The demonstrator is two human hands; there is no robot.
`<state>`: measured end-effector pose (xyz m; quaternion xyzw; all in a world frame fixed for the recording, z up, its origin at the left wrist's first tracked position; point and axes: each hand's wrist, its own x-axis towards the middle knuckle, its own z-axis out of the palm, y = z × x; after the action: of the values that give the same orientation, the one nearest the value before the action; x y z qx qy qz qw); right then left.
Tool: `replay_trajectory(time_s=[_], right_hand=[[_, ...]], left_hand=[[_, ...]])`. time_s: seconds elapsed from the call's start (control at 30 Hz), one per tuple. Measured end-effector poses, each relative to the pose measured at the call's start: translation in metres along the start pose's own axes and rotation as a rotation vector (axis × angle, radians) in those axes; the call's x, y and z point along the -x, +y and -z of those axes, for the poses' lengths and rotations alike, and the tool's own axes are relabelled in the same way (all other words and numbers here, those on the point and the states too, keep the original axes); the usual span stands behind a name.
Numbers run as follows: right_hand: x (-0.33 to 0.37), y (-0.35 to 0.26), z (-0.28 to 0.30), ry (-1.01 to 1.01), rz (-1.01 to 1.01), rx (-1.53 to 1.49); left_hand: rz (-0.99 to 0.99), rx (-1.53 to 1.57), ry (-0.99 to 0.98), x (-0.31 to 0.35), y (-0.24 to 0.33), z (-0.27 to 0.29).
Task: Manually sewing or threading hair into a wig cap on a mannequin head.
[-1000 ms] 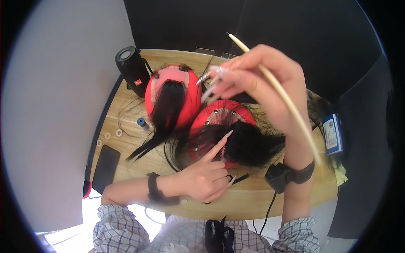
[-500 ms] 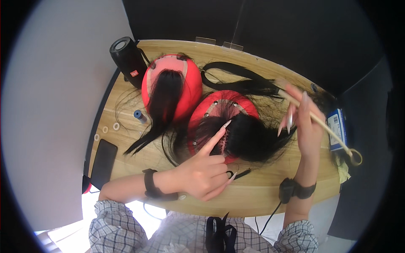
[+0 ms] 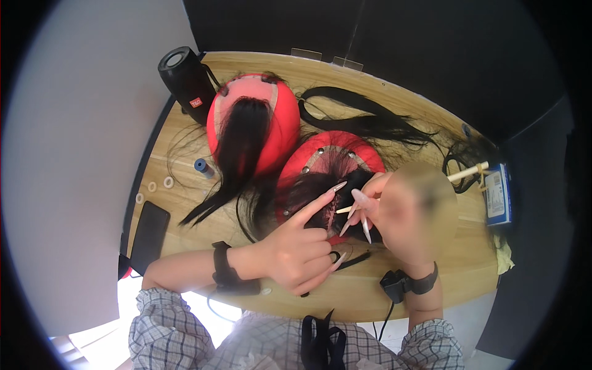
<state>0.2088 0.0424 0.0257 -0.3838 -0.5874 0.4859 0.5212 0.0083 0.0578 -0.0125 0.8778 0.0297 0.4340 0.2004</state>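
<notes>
Left hand [image 3: 296, 254]: forearm comes in from the lower left, wrist nearly level, palm turned down. We see the index finger extended up and to the right, its nail lying at the black hair [image 3: 306, 192] on the nearer red head form [image 3: 365, 146]. The other fingers curl under; we cannot tell whether they enclose anything.

Right hand [image 3: 404, 216]: forearm rises steeply from the lower right, hand bent leftward over the form's right side. We note thumb and fingers pinched narrow around a pale stick [image 3: 467, 173]; its slim tip emerges left of the nails, just below the left index fingertip, and its rear end juts out behind the knuckles toward a blue-and-white box [image 3: 499, 196]. The back of this hand is blurred.

Relative to the left index fingertip, we record a second red head form [image 3: 285, 132] with a dark lock [image 3: 243, 135] beyond and to the left, and a black hair bundle [image 3: 361, 117] beyond and slightly right.
</notes>
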Motion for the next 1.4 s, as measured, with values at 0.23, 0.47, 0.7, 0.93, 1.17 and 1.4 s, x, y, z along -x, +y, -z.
replay_trajectory(time_s=[0.23, 0.47, 0.7, 0.93, 1.17, 1.4], right_hand=[[0.003, 0.004, 0.004, -0.047, 0.076, 0.245], [0.000, 0.003, 0.008, -0.093, 0.173, 0.275], [0.004, 0.000, 0.004, -0.009, 0.035, 0.271], [0.005, 0.004, 0.006, -0.040, 0.120, 0.265], [0.005, 0.003, 0.005, -0.039, 0.144, 0.332], [0.004, 0.001, 0.005, -0.061, 0.190, 0.386]], left_hand=[[0.000, -0.019, -0.005, 0.000, 0.000, 0.001], [-0.005, -0.040, -0.001, 0.003, -0.003, 0.000], [-0.011, -0.111, 0.001, 0.006, -0.005, -0.004], [-0.016, -0.120, -0.033, 0.006, -0.005, -0.002], [-0.030, -0.098, 0.012, 0.009, -0.007, -0.006], [-0.027, -0.111, 0.016, 0.009, -0.006, -0.007]])
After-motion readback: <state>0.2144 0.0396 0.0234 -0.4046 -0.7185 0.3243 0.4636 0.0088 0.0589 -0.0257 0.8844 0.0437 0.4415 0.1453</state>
